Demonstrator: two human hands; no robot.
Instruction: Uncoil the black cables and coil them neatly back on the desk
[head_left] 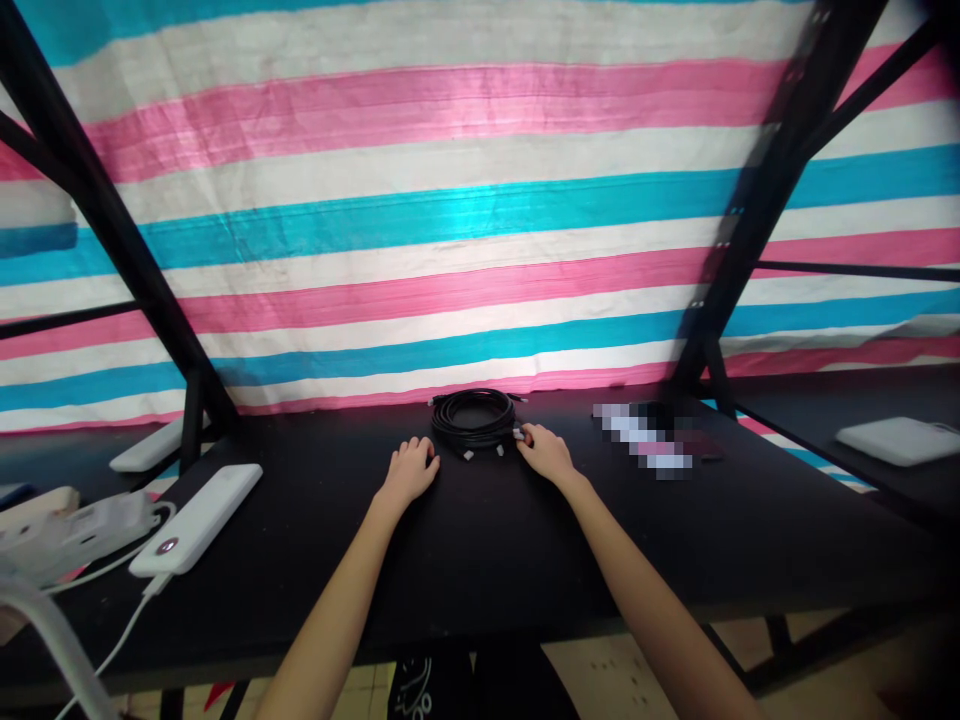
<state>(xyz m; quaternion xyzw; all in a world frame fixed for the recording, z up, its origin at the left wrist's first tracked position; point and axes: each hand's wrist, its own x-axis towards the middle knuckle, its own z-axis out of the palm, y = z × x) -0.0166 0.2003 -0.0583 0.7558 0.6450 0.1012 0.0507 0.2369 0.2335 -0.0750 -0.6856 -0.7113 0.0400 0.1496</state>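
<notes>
A coiled black cable (pixel 471 437) lies on the black table, with light-coloured plugs at its loose ends. One plug (pixel 468 456) points toward me at the front of the coil, and a second plug (pixel 500 451) sits just right of it. My right hand (pixel 547 455) is at the coil's right edge, thumb and fingers pinched on a small silvery cable plug (pixel 518 433). To the left of the coil, my left hand (pixel 410 468) rests on the tabletop, fingers loosely bent and apart, holding nothing.
A white power bank (pixel 199 520) with a plugged-in white cable lies on the left, beside a white power strip (pixel 90 535). Pixelated items (pixel 645 435) lie at the right. Black metal posts (pixel 780 190) flank the table before a striped sheet (pixel 465 220).
</notes>
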